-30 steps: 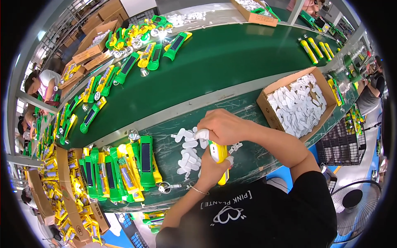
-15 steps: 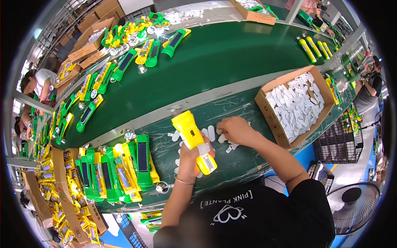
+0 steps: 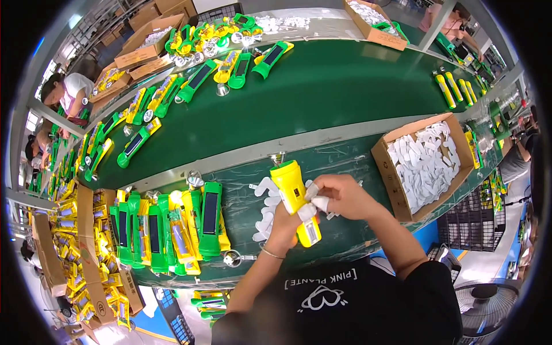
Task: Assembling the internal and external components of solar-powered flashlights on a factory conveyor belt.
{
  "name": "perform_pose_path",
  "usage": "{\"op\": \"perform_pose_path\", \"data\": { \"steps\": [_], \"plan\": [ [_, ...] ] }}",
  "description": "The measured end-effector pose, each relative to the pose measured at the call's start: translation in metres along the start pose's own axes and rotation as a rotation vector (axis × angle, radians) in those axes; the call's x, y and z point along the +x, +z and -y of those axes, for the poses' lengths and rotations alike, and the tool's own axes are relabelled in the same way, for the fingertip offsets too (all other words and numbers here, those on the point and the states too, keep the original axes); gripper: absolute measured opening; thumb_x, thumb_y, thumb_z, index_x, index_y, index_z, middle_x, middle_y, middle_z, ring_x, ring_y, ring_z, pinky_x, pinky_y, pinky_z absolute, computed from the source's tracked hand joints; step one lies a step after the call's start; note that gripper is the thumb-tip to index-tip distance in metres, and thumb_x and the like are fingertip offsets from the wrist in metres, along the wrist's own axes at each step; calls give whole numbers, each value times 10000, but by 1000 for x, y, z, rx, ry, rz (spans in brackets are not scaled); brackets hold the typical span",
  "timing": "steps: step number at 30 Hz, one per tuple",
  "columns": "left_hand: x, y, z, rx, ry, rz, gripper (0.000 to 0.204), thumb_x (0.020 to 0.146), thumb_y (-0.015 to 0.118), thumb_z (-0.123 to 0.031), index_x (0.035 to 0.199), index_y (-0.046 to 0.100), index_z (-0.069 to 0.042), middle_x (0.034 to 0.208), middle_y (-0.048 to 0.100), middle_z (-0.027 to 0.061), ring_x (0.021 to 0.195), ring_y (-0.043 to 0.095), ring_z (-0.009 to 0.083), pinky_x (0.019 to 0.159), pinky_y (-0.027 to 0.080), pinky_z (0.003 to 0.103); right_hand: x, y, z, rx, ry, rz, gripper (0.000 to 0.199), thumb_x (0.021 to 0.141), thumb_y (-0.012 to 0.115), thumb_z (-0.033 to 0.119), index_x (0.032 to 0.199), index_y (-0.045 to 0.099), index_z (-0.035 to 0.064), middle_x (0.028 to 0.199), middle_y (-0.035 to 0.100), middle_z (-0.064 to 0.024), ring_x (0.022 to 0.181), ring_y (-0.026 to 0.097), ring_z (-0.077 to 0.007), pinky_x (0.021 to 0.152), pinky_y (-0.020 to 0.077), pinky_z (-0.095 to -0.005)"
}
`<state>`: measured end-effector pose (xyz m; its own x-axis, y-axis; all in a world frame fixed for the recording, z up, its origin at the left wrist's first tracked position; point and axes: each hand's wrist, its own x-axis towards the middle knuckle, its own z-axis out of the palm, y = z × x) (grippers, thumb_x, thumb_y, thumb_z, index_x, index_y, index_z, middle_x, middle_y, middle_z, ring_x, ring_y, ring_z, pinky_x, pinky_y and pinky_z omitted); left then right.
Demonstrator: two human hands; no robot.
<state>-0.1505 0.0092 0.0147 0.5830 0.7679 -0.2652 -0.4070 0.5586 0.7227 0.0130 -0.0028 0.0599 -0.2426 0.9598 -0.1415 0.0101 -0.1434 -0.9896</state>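
Observation:
My left hand (image 3: 282,225) is wrapped around a yellow flashlight (image 3: 288,181), its wide head pointing away from me and its tail toward me. A white covering is on the thumb. My right hand (image 3: 348,196) is closed in a pinch against the flashlight's middle, with white coverings on its fingertips; whatever is between them is too small to make out. Loose white plastic pieces (image 3: 265,223) lie on the green worktable beside and under my hands. A green rim shows at the flashlight's head, and a small silver reflector part (image 3: 278,156) is just beyond it.
To the right stands a cardboard box (image 3: 386,178) of white pieces. Green and yellow flashlights (image 3: 158,236) with solar panels are lined up at left, near a box of yellow parts (image 3: 86,241). Beyond runs a green conveyor belt (image 3: 333,86) carrying more flashlights. Co-workers (image 3: 72,95) are further off.
My right hand has moved left from the loose white pieces to the flashlight and now touches it. My left hand still holds the flashlight. The whole view has shifted a little.

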Motion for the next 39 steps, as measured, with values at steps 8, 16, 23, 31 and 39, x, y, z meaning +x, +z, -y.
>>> {"op": "perform_pose_path", "data": {
  "steps": [8, 16, 23, 31, 39],
  "plan": [
    [-7, 15, -9, 59, -13, 69, 465, 654, 637, -1, 1074, 443, -43, 863, 527, 49, 689, 568, 150, 591, 488, 278, -6, 13, 0, 195, -31, -113, 176, 697, 637, -26, 850, 555, 5, 900, 530, -32, 833, 536, -89, 729, 451, -230],
    [-12, 17, -9, 302, 82, 72, 462, 635, 627, 19, 1058, 453, -46, 901, 511, 8, 820, 515, 106, 697, 457, 263, -4, 15, 2, 30, -326, -177, 188, 605, 682, -43, 747, 579, 23, 831, 442, -16, 696, 478, -86, 605, 415, -209],
    [-15, 18, -9, 361, 68, 82, 446, 635, 652, -12, 1044, 476, -42, 933, 535, 16, 859, 524, 104, 739, 449, 264, -9, 10, 0, -101, -330, -102, 226, 613, 732, 6, 767, 566, 3, 883, 438, -33, 778, 476, -106, 678, 408, -214],
    [-16, 18, -12, 514, 145, 56, 483, 645, 660, -27, 1087, 465, -36, 956, 552, 31, 870, 542, 123, 755, 450, 272, -13, 16, 5, -191, -409, -278, 197, 618, 712, -7, 761, 578, 12, 836, 472, -31, 773, 485, -112, 656, 414, -222],
    [-15, 22, -12, 356, 100, 58, 453, 650, 638, -8, 1071, 472, -38, 921, 546, 22, 851, 537, 114, 732, 453, 262, -13, 16, 9, -233, -350, -264, 191, 619, 672, -56, 764, 573, 18, 825, 475, -24, 745, 483, -107, 614, 408, -216]
  ]
}}
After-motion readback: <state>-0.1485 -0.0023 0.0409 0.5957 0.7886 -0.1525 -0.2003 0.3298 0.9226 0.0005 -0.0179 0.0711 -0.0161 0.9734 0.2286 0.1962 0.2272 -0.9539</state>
